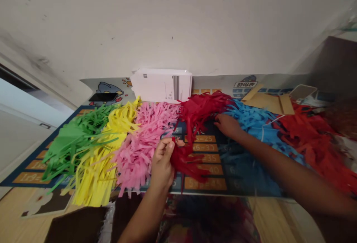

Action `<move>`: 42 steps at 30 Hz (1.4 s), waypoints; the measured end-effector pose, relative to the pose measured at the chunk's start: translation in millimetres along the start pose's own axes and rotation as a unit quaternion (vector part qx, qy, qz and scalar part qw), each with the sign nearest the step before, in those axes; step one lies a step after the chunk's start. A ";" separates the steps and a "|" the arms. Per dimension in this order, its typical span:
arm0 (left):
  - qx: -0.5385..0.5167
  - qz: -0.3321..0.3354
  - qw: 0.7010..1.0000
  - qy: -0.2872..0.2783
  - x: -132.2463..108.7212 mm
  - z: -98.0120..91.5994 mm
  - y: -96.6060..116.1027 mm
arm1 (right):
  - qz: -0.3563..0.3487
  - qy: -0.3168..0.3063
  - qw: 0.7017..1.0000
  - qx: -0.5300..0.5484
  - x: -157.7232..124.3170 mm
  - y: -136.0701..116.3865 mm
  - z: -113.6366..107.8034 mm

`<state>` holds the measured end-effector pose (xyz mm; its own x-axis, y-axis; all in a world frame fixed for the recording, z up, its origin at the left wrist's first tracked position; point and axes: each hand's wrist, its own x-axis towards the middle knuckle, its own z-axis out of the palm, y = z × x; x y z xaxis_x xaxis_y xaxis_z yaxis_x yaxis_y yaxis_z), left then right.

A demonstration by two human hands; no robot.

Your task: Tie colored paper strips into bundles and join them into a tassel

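My left hand is closed in a pinch, thumb against fingers, on the top of a dark red paper tassel. Its fringe strands spread to the right over the mat. My right hand reaches in from the right, slightly blurred. Its fingers are curled at the lower edge of a dark red fringe pile, beside the blue paper fringe; what they hold, if anything, is hidden. Just left of my left hand lies pink paper fringe.
Yellow and green fringe lie on the left, bright red fringe on the right. A white box leans against the wall. A black phone and tan cardboard lie at the back of the printed mat.
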<state>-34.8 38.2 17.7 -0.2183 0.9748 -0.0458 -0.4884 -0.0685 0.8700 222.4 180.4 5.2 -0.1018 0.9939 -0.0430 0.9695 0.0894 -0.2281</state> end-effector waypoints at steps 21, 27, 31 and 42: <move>0.388 0.152 0.890 -0.185 -14.4 31.6 -14.5 | -0.075 0.072 0.945 0.311 -124.5 -21.7 -20.8; 0.432 0.215 0.838 -0.256 -15.4 35.3 -17.6 | 0.027 0.126 0.797 0.590 -171.2 -52.7 22.3; 0.462 0.242 0.808 -0.273 -14.8 33.9 -14.4 | 0.053 0.123 0.773 0.620 -170.5 -53.0 31.6; 0.549 0.330 0.685 -0.347 -12.8 35.1 -0.3 | -0.055 0.176 0.905 0.384 -178.5 -48.3 19.1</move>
<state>-2.2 33.1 35.2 0.5545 0.7015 0.4477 0.5374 -0.7126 0.4511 189.5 -2.5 5.3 0.0201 0.9528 0.3029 0.5026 0.2523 -0.8269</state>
